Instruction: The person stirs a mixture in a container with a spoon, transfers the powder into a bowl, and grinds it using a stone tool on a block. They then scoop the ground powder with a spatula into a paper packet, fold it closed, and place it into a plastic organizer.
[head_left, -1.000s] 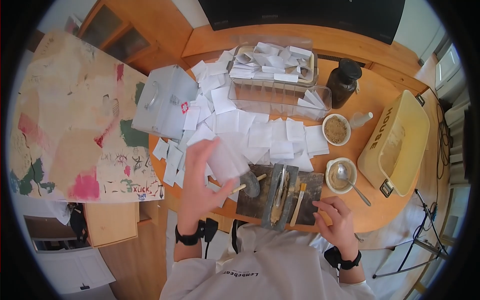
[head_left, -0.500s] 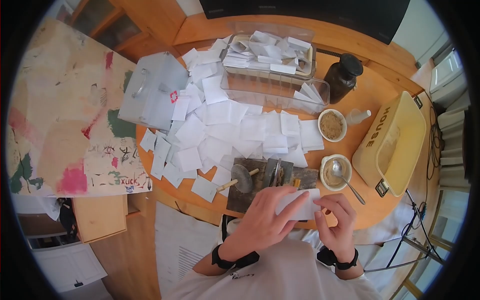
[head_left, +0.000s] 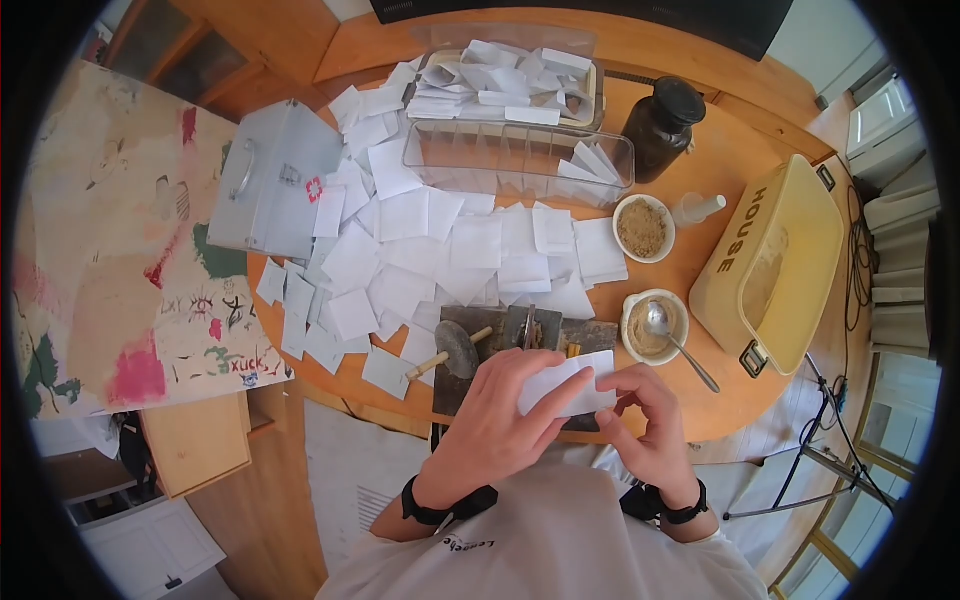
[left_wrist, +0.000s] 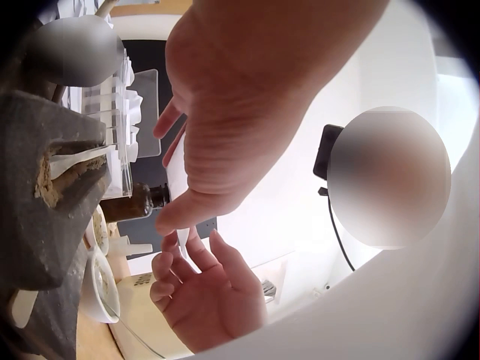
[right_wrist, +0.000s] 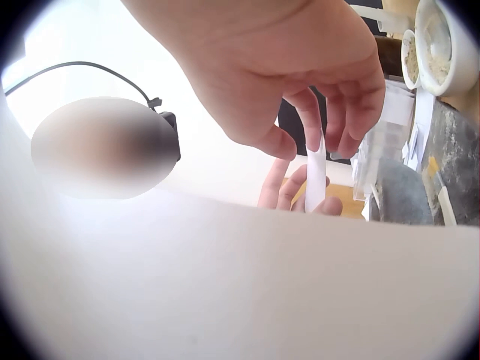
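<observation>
My left hand (head_left: 505,410) grips a folded white paper packet (head_left: 572,385) between thumb and fingers, above the near edge of the table. My right hand (head_left: 648,408) is at the packet's right edge; in the right wrist view an index fingertip touches the paper (right_wrist: 316,180) while the thumb stands apart from it. Behind the hands, partly hidden, lies a dark stone grinding trough (left_wrist: 45,225) with brown powder and a slim tool in it. A grey grinding wheel (head_left: 456,350) on a wooden axle rests to its left on a dark board.
White papers (head_left: 400,255) cover the table's middle and left. Behind them are a clear divided box (head_left: 510,165), a dark jar (head_left: 662,130) and a silver case (head_left: 275,180). At right stand two powder bowls, one bowl (head_left: 655,325) holding a spoon, and a yellow HOUSE bin (head_left: 765,265).
My left hand has brought the white packet from over the papers at left to in front of my chest. My right hand has met it at its right edge.
</observation>
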